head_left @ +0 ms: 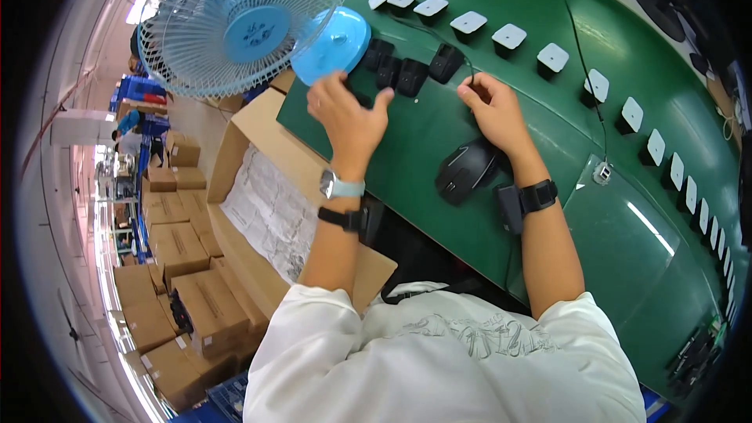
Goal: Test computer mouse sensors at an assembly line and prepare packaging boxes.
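My left hand [348, 121] is over the left edge of the green table, fingers apart and slightly curled. A dark piece lies just under its fingertips, partly hidden. Closed in a pinch, my right hand [500, 116] grips a thin black cable [471, 69] between thumb and fingers. Between and beyond the hands stand several small black devices [412, 77], close together. A black computer mouse [464, 172] rests on the table below my right hand.
Several black pieces with white square tops [509, 36] form a long curved row on the green table [501, 247]. A blue fan [258, 31] stands at the far left. An open carton [266, 196] with crumpled paper adjoins the table's left edge. Stacked cartons [207, 305] lie beyond.
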`<state>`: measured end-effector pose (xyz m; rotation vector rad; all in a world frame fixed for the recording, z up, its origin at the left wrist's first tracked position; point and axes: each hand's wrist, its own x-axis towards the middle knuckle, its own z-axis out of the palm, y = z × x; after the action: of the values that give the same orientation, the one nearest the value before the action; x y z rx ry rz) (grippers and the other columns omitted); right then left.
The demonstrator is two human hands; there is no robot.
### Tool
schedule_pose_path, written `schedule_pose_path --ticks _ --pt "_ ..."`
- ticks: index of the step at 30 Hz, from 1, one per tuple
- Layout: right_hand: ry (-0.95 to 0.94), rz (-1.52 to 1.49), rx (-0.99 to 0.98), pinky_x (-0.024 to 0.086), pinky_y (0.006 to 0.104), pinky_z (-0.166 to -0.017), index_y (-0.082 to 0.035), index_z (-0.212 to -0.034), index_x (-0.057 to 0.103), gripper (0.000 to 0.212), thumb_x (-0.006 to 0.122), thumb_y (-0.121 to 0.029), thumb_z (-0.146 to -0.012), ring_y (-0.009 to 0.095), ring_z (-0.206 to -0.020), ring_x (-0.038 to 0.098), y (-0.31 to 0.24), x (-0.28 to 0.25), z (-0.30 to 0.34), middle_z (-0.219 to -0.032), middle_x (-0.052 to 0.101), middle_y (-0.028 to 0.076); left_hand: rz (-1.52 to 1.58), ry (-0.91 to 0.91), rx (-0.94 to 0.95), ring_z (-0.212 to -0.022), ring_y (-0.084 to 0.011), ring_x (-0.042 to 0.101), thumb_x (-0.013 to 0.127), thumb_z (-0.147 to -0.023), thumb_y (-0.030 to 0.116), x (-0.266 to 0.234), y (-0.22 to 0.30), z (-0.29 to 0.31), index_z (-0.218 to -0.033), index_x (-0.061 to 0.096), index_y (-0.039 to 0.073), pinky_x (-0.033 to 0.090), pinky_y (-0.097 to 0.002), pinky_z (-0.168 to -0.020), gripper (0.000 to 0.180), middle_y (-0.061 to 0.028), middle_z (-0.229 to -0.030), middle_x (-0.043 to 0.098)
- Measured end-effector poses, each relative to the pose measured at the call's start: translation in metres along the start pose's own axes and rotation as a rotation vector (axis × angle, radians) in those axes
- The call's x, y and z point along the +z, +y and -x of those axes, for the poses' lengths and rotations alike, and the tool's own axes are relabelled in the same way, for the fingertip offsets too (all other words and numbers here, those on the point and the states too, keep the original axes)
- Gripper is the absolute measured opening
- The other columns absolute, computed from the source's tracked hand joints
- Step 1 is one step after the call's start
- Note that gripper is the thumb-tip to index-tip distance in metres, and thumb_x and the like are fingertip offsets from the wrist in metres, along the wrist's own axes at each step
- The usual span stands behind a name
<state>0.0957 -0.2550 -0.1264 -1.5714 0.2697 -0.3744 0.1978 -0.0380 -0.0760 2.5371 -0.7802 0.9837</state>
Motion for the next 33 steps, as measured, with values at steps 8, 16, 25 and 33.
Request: schedule_pose_path --ticks 8,16,25,33 --pt "-0.061 0.002 0.009 0.047 0.0233 -0.068 -0.001 -0.097 0.066 0.013 0.071 -0.01 -0.09 0.006 -0.073 0.055 -0.002 -0.007 0.004 -0.08 0.063 -0.002 -0.119 -0.39 0.113 -0.111 -0.0438 0.059 0.066 -0.08 0.012 0.164 -0.021 -0.167 -0.13 0.056 0.013 0.052 -0.0487 -0.093 0.051 -0.0242 -0.12 0.057" --pt "-0.054 0.04 0.008 0.047 0.0251 -0.065 0.0 -0.091 0.07 0.013 0.073 -0.012 -0.088 0.006 -0.068 0.055 -0.015 -0.004 0.005 -0.075 0.065 0.001 -0.205 -0.662 -0.018 -0.112 -0.043 0.061 0.063 -0.083 0.015 0.175 -0.028 -0.178 -0.134 0.055 0.026 0.053 -0.049 -0.092 0.053 -0.0212 -0.122 0.059" --pt "-0.101 -0.478 0.117 0.048 0.025 -0.068 -0.002 -0.088 0.07 0.015 0.073 -0.016 -0.091 0.007 -0.076 0.059 -0.015 -0.007 -0.003 -0.089 0.071 0.0 1.674 -0.813 -0.691 -0.073 -0.0208 0.062 0.047 -0.091 0.029 0.007 0.041 -0.015 -0.124 0.051 0.006 0.044 -0.0276 -0.055 0.041 -0.0122 -0.092 0.062" --pt "-0.163 -0.423 0.069 0.05 0.0277 -0.069 0.0 -0.087 0.066 0.018 0.072 -0.016 -0.094 0.011 -0.082 0.065 -0.009 0.001 0.002 -0.093 0.071 0.004 1.711 -0.894 -0.613 -0.072 -0.0199 0.061 0.044 -0.095 0.032 0.018 0.052 0.012 -0.113 0.052 0.004 0.042 -0.0257 -0.053 0.034 -0.0197 -0.089 0.064"
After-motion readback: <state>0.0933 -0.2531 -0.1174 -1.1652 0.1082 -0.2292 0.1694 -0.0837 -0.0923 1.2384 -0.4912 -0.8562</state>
